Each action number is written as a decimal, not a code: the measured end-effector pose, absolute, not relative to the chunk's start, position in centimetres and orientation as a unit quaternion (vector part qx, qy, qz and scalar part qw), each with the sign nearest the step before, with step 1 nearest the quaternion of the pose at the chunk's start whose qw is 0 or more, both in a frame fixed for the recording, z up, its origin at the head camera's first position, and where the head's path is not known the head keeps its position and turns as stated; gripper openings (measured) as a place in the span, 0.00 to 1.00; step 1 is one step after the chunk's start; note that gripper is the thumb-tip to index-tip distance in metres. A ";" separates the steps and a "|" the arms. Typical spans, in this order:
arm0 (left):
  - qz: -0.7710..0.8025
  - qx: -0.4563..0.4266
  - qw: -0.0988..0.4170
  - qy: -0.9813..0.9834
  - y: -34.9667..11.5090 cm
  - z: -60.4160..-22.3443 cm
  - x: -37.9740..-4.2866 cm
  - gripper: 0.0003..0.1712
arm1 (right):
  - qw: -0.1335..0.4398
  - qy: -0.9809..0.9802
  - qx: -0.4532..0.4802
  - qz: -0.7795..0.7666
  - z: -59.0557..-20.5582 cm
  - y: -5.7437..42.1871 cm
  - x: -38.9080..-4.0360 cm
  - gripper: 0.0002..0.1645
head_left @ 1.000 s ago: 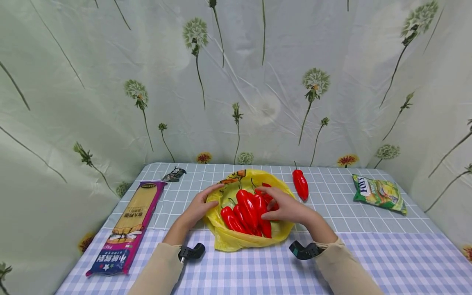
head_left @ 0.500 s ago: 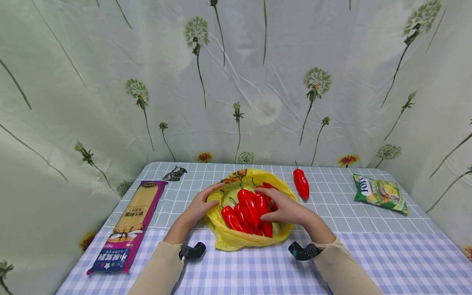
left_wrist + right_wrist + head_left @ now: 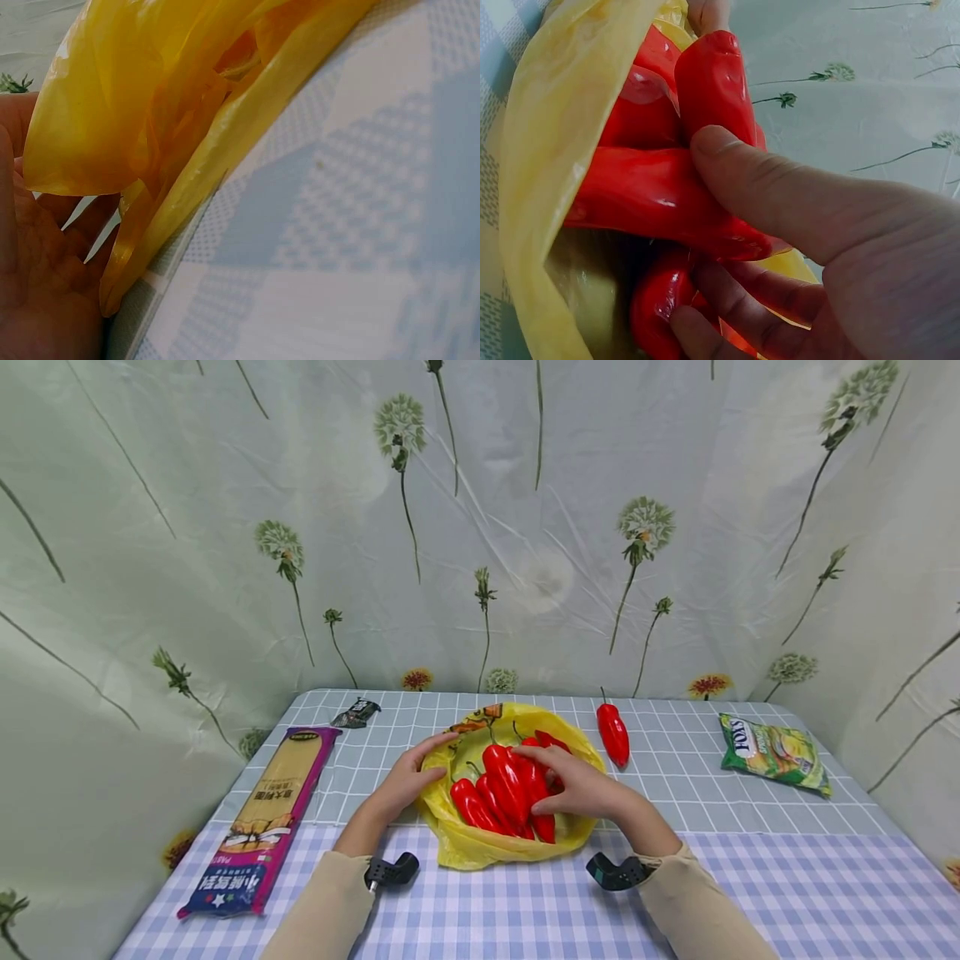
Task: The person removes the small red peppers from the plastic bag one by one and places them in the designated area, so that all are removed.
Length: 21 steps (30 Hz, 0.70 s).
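Observation:
In the head view a yellow plastic bag lies with its mouth wide, filled with several glossy red chili peppers. My left hand rests against the bag's left rim, fingers spread and relaxed; the left wrist view shows yellow plastic beside the palm. Reaching in from the right, my right hand grips a red chili pepper. Its thumb lies on top of that pepper in the right wrist view, and the fingers curl beneath, over other peppers.
One red pepper lies behind the bag to the right. A green FOX'S candy bag sits farther right. On the left are a long pasta pack and a small black wrapper. A flowered curtain stands behind the table.
My right hand's fingers have moved slightly left over the peppers, and the peppers beneath have shifted a little. My left hand stays at the bag's rim.

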<state>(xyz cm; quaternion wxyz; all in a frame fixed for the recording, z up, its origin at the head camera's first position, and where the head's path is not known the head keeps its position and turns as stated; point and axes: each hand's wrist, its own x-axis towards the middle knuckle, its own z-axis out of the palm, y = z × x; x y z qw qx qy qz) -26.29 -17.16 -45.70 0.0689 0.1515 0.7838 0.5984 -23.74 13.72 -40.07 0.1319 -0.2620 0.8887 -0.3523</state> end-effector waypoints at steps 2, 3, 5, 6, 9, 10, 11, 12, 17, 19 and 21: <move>0.599 0.148 0.069 0.784 -17.2 -45.7 -26.3 0.33 | 0.132 0.888 -0.262 -0.353 -40.1 13.7 -23.8 0.50; 0.600 0.146 0.070 0.784 -17.1 -45.7 -26.3 0.32 | 0.132 0.888 -0.261 -0.354 -40.1 13.7 -23.8 0.50; 0.601 0.144 0.071 0.783 -17.1 -45.7 -26.3 0.32 | 0.129 0.887 -0.264 -0.355 -40.0 13.8 -23.8 0.50; 0.600 0.144 0.071 0.784 -17.2 -45.7 -26.3 0.32 | 0.127 0.887 -0.266 -0.355 -40.0 13.8 -23.9 0.49; 0.600 0.143 0.072 0.784 -17.2 -45.8 -26.4 0.32 | 0.125 0.884 -0.269 -0.360 -39.9 14.0 -24.0 0.48; 0.599 0.143 0.072 0.785 -17.2 -45.7 -26.4 0.32 | 0.127 0.882 -0.268 -0.366 -39.8 14.0 -24.1 0.47; 0.598 0.142 0.073 0.785 -17.2 -45.7 -26.4 0.32 | 0.128 0.882 -0.263 -0.370 -39.7 14.1 -24.1 0.47; 0.598 0.141 0.072 0.786 -17.2 -45.7 -26.3 0.32 | 0.129 0.881 -0.257 -0.376 -39.6 14.1 -24.1 0.47; 0.596 0.143 0.069 0.787 -17.2 -45.5 -26.3 0.32 | 0.131 0.877 -0.237 -0.398 -39.3 14.5 -24.1 0.45; 0.595 0.145 0.068 0.787 -17.1 -45.5 -26.3 0.32 | 0.129 0.875 -0.238 -0.401 -39.2 14.7 -24.2 0.44; 0.596 0.146 0.069 0.787 -17.2 -45.6 -26.3 0.32 | 0.122 0.876 -0.242 -0.400 -39.2 14.8 -24.3 0.43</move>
